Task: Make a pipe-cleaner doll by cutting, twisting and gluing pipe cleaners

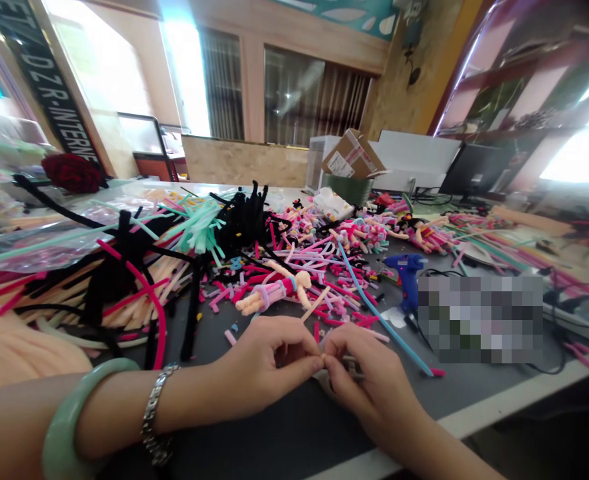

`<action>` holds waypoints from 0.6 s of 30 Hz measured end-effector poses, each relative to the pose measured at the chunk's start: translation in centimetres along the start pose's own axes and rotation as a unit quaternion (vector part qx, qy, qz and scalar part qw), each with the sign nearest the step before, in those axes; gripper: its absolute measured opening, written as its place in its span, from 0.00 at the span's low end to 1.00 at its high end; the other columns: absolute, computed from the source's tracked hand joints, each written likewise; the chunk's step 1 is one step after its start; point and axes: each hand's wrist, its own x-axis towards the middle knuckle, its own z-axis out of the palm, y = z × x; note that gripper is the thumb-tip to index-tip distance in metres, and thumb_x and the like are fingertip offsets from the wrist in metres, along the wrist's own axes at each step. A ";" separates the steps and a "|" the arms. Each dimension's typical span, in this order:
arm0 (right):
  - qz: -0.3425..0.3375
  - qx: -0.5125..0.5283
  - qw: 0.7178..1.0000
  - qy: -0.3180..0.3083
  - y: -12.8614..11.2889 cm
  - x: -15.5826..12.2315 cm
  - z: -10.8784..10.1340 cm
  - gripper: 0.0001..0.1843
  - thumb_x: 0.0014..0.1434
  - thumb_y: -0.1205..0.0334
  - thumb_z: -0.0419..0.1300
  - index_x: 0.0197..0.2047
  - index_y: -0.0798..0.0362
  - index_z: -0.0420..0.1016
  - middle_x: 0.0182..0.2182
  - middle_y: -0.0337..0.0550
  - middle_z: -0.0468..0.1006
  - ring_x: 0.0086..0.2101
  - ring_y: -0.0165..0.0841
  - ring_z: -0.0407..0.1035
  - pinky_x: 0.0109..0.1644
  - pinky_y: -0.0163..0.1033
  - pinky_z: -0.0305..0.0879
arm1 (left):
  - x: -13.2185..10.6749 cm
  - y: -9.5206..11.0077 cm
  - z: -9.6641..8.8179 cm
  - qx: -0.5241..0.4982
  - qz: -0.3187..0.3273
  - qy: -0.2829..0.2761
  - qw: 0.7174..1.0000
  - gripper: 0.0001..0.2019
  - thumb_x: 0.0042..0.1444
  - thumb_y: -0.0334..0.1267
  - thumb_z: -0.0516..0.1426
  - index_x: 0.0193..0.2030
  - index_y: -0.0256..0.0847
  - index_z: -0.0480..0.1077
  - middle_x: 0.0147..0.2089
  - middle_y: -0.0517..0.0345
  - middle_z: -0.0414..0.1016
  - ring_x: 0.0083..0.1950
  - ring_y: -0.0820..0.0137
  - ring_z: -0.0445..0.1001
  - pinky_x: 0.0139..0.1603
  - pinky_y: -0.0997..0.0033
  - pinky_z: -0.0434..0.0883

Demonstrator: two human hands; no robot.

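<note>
My left hand (261, 363) and my right hand (367, 377) meet just above the grey table (284, 440), fingertips pinched together on a thin peach pipe cleaner (315, 305) that sticks up between them. Both hands are closed. A green bangle (67, 417) and a silver bracelet (154, 413) sit on my left wrist. Just beyond the hands lies a small pipe-cleaner doll (274, 292) in peach, pink and purple.
Piles of pink, black, mint and peach pipe cleaners (139, 267) cover the left and middle. A blue glue gun (408, 280) and a long blue pipe cleaner (374, 310) lie to the right. More finished dolls (369, 233), a cardboard box (353, 157) and cables lie farther back.
</note>
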 end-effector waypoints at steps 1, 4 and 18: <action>0.000 -0.003 1.000 -0.002 -0.1 0.0 0.0 0.06 0.58 0.72 0.52 0.32 0.52 0.65 0.27 0.37 0.68 0.29 0.29 0.63 0.33 0.34 0.57 | 0.0 0.0 0.0 0.000 -0.004 -0.001 1.000 0.12 0.58 0.40 0.55 0.28 0.35 0.71 0.23 0.62 0.64 0.25 0.76 0.61 0.26 0.77 0.58; 0.003 -0.004 1.000 -0.003 -0.2 0.1 0.1 0.06 0.59 0.71 0.51 0.32 0.52 0.64 0.28 0.37 0.68 0.29 0.29 0.63 0.32 0.34 0.58 | 0.1 0.0 0.1 -0.005 -0.009 0.003 1.000 0.11 0.57 0.40 0.55 0.29 0.35 0.71 0.22 0.62 0.63 0.24 0.77 0.60 0.24 0.77 0.57; 0.002 0.024 1.000 0.017 -0.2 0.2 -0.1 0.06 0.61 0.70 0.54 0.34 0.52 0.69 0.29 0.39 0.72 0.30 0.29 0.66 0.34 0.34 0.60 | 0.2 -0.2 0.0 0.008 -0.019 0.038 0.999 0.10 0.55 0.40 0.57 0.29 0.35 0.71 0.23 0.63 0.63 0.24 0.78 0.61 0.24 0.78 0.58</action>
